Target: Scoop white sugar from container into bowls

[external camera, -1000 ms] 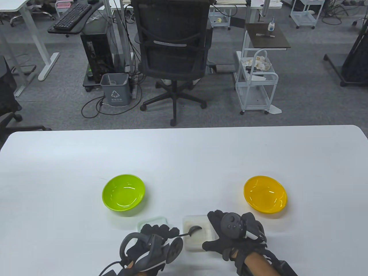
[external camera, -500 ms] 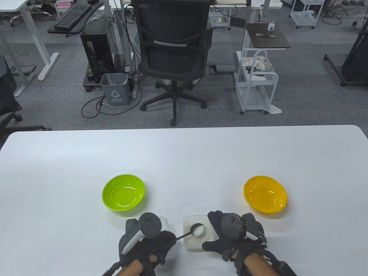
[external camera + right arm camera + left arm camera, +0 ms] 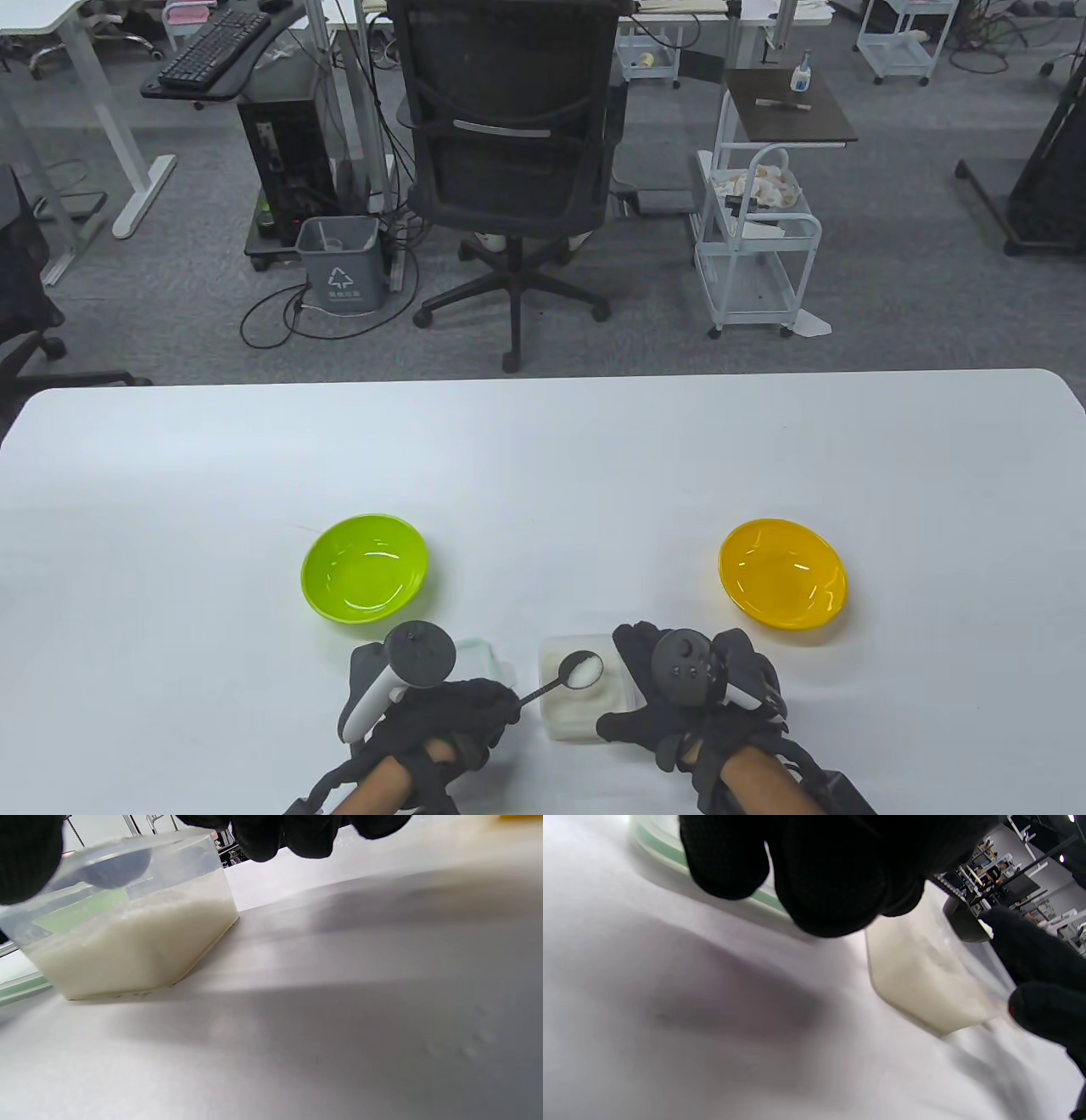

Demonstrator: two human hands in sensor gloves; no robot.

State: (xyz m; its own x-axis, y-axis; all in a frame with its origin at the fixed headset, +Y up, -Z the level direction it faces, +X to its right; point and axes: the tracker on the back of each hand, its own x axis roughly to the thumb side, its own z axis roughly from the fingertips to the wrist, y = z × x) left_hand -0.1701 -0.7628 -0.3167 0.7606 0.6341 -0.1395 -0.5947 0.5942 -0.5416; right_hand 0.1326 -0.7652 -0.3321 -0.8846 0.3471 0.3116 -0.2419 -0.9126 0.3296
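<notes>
A clear plastic container [image 3: 585,717] of white sugar stands near the table's front edge; it also shows in the left wrist view [image 3: 925,984] and the right wrist view [image 3: 127,942]. My left hand [image 3: 458,709] grips a metal spoon [image 3: 584,669] heaped with sugar, held just above the container. My right hand [image 3: 670,688] holds the container's right side. A green bowl [image 3: 365,567] sits to the far left of the container and an orange bowl [image 3: 782,574] to the far right.
The container's pale green lid [image 3: 479,658] lies on the table behind my left hand; its rim shows in the left wrist view [image 3: 666,853]. An office chair [image 3: 509,170] stands beyond the table's far edge.
The spoon went from dug into the sugar to lifted out full. My left hand turned over and rose slightly. My right hand stayed on the container.
</notes>
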